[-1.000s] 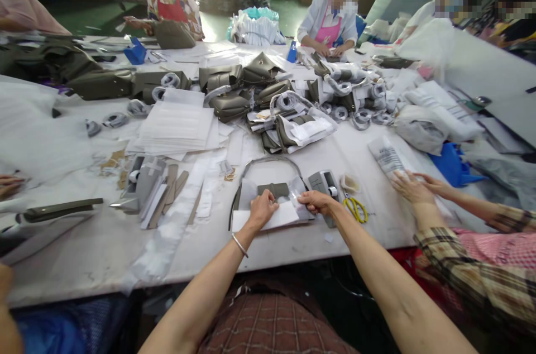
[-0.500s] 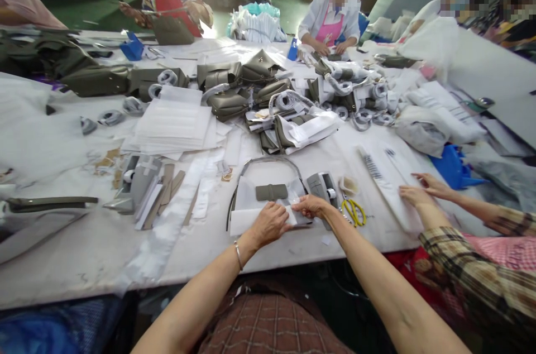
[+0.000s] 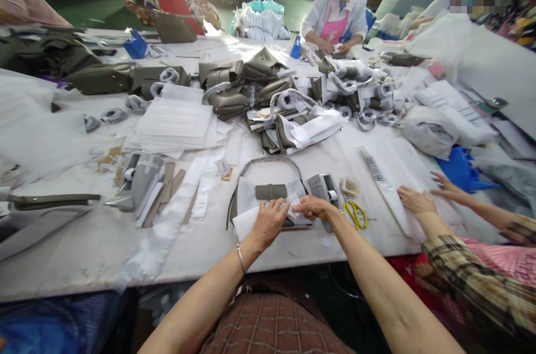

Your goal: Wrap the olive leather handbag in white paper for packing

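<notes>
An olive-grey handbag lies on the table before me, its wrapped handle arched away from me. Translucent white wrapping covers its front around a dark strap tab. My left hand is closed over a strip of white foam sheet, which slants across the bag's near edge. Just to the right, my right hand pinches crumpled white wrapping beside the tab. The fingertips of both hands nearly meet; what lies beneath them is hidden.
Yellow-handled scissors and a grey tape dispenser lie right of the bag. White sheets are stacked at left, with several olive bags heaped behind. A co-worker's hands press on white packaging at right.
The foam strip has turned from level to slanted, and my left fingers have shifted up on it. My right hand stays nearly in place. The neighbour's hands have moved over the packaging.
</notes>
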`<state>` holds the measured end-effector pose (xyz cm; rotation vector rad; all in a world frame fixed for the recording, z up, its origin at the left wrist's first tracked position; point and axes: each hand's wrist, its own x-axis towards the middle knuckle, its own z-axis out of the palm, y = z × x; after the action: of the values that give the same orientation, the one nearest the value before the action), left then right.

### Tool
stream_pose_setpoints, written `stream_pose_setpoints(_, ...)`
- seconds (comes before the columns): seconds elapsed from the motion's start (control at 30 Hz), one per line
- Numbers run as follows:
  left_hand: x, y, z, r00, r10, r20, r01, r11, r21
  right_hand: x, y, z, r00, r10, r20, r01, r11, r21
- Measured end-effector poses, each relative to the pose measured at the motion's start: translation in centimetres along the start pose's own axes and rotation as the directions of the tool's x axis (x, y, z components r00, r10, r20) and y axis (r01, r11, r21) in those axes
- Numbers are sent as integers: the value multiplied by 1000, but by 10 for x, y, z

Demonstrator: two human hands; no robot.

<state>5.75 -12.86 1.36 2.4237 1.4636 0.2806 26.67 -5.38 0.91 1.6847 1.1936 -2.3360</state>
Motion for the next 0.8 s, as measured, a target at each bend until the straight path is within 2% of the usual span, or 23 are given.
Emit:
stream_pose_setpoints(0.1, -3, 0, 2, 997, -45, -64, 43, 999, -29, 1, 4, -3, 1000, -3, 21, 4, 1000, -16)
stream_pose_setpoints(0.17, -5, -3, 3, 997, -53, -59, 47, 994, -97, 3, 8, -4, 1000, 3, 26, -3, 1000, -23)
stream_pose_setpoints(0.3, -2, -19, 3, 997, 10, 73, 15, 941, -337, 6, 14, -3, 999, -26, 19, 26, 999, -48)
stream_pose_setpoints(0.43, 6, -28, 1, 984, -32, 174, 119, 847, -518, 8, 17, -2, 998, -59, -29, 57, 996, -63)
stream_pose_setpoints(0.5, 8, -23, 1, 980, -87, 176, 163, 862, -480, 8, 19, -1, 996, -84, -43, 82, 995, -61)
stream_pose_setpoints(0.63, 9, -4, 4, 975, -173, 141, 209, 931, -300, 5, 19, 1, 986, -159, -43, 158, 987, -25)
stream_pose_setpoints(0.7, 10, 4, 5, 975, -187, 116, 211, 947, -242, 1, 17, 2, 984, -179, -24, 179, 984, 4)
stream_pose_setpoints(0.8, 12, 12, 7, 986, -153, 58, 161, 973, -165, -10, 13, 4, 989, -147, 25, 143, 983, 113)
